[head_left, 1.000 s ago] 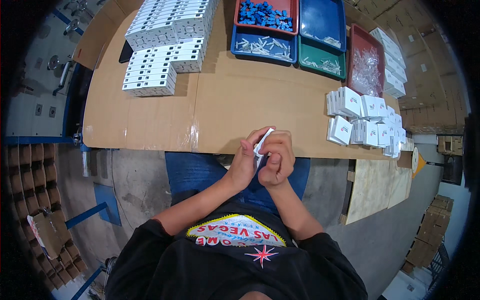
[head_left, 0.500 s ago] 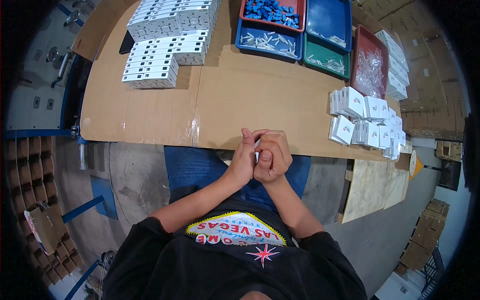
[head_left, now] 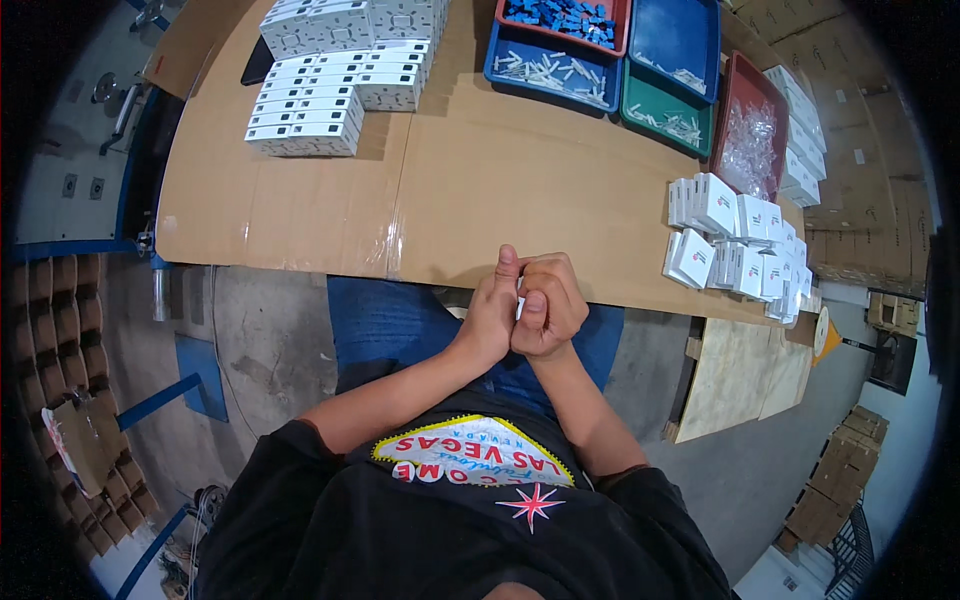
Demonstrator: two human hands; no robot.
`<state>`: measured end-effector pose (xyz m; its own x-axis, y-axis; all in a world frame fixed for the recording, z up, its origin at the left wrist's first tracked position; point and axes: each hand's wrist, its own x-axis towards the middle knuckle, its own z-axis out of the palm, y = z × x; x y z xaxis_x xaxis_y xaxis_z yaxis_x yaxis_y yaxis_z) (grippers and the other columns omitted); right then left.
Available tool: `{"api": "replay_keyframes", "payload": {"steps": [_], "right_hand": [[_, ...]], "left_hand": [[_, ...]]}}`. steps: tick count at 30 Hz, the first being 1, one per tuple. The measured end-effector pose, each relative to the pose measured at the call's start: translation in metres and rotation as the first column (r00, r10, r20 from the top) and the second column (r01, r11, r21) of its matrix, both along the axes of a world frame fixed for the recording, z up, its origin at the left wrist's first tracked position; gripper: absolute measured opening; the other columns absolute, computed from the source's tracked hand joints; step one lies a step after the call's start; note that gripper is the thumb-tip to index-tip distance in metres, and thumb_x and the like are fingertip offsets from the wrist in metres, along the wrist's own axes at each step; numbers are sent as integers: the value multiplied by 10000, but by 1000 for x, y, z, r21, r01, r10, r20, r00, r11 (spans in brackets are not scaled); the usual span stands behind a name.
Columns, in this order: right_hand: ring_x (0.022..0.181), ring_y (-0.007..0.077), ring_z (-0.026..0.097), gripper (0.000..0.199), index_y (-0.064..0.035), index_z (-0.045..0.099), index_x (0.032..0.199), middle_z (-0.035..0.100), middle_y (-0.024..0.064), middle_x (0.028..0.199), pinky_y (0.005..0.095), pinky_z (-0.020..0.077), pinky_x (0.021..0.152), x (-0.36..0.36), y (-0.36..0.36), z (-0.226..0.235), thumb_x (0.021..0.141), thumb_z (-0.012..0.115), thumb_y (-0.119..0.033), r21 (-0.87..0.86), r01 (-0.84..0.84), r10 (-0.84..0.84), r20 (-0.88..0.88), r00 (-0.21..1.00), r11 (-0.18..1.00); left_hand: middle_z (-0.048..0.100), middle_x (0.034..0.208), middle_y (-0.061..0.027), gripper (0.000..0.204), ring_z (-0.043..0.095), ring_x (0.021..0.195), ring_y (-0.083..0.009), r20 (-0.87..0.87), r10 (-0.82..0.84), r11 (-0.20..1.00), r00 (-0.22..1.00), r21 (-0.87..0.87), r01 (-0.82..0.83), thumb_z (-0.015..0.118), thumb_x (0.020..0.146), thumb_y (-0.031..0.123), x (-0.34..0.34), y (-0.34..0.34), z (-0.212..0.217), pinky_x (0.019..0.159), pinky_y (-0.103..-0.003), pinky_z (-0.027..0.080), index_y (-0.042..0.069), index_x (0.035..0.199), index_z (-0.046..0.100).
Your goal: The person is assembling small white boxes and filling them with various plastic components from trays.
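Observation:
My left hand and my right hand are pressed together at the near edge of the cardboard-covered table, above my lap. The right fingers curl into a closed grip against the left palm, and both thumbs point up. A sliver of something white shows between the palms; the fingers hide most of it, so its kind cannot be made out. Nearest on the tabletop, off to the right, stand groups of small white boxes.
Stacked white cartons stand at the far left. Toward the back right are a blue tray and a green tray of small white pieces, a red tray of blue parts, and another red tray of clear plastic bags.
The view has shifted slightly, so the table and trays sit a little differently in the picture. My hands stay clasped in nearly the same pose.

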<state>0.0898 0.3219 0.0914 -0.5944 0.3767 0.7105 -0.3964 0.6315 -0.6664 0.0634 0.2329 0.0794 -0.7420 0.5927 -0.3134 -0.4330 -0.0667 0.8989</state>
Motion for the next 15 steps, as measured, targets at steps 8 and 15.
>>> {"api": "replay_keyframes", "payload": {"steps": [8,15], "right_hand": [[633,304,570,249,22,594,738,607,165,741,371,462,575,3,-3,0,928,600,-138,5,6,-6,60,998,1000],[611,300,548,199,25,588,734,585,150,717,370,441,554,0,-4,-2,906,601,-75,10,9,-10,77,997,1000]], "left_hand": [[526,866,-23,663,503,840,-103,95,-110,994,989,-9,111,282,1079,641,-3,-9,-15,762,-264,469,77,921,594],[522,747,-39,689,502,735,-127,85,-17,999,996,-32,20,270,1095,606,-1,-5,-2,675,-315,458,60,798,567]]}}
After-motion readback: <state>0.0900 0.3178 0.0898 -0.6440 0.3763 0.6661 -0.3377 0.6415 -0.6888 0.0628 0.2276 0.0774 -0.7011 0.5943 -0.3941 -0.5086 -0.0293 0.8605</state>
